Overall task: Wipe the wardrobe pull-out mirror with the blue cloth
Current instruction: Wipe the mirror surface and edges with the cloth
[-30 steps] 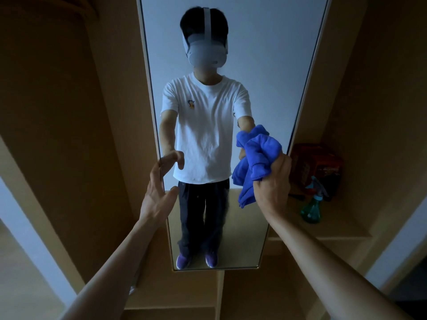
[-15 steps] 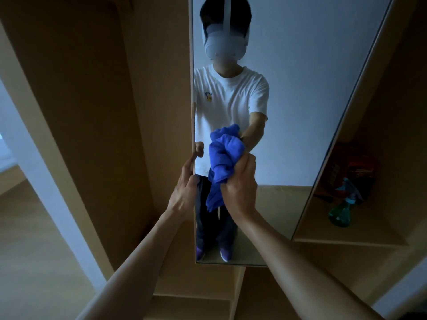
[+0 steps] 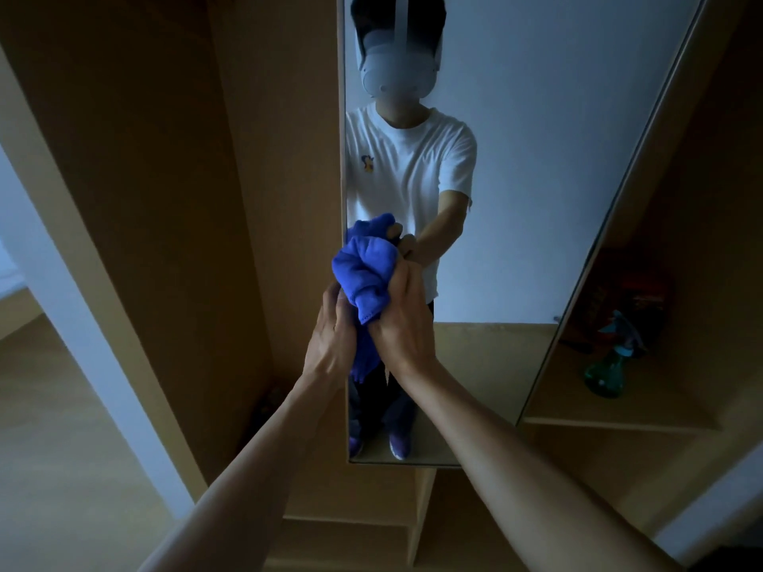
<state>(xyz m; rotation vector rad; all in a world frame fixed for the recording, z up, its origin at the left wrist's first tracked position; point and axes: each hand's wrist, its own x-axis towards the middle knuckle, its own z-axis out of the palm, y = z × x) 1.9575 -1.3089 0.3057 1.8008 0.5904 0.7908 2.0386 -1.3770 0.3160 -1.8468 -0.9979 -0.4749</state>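
Against the left edge of the tall, narrow pull-out mirror (image 3: 536, 167), about halfway up, sits the blue cloth (image 3: 365, 276), a soft fabric rag bunched into a wad with one loose tail hanging below it. Your right-hand grip (image 3: 402, 324) is closed around the wad, fingers curled tight into the fabric, and the cloth appears to touch the glass. Your left-hand grip (image 3: 332, 342) is just beside it, back of the hand toward the camera, fingers reaching up along the mirror's left edge and against the hanging tail. Whether they curl round the edge, pinch the cloth or lie flat is hidden, so I cannot tell.

Judging from this, you are in the wiping step, working the left margin of the glass at mid height, with the left hand probably steadying the sliding panel. Most of the surface to the right and above seems yet to be covered. The next move likely calls for firm, even pressure and a sweep across or down, with the panel braced so it does not slide.

Further out, the glass reflects a person in a white T-shirt and dark trousers. Light wooden wardrobe panels (image 3: 165, 200) stand on either side. To the right, a wooden shelf (image 3: 619, 419) carries a green spray bottle (image 3: 606, 371) with a dark reddish box (image 3: 627, 291) behind it, well apart from your hands.
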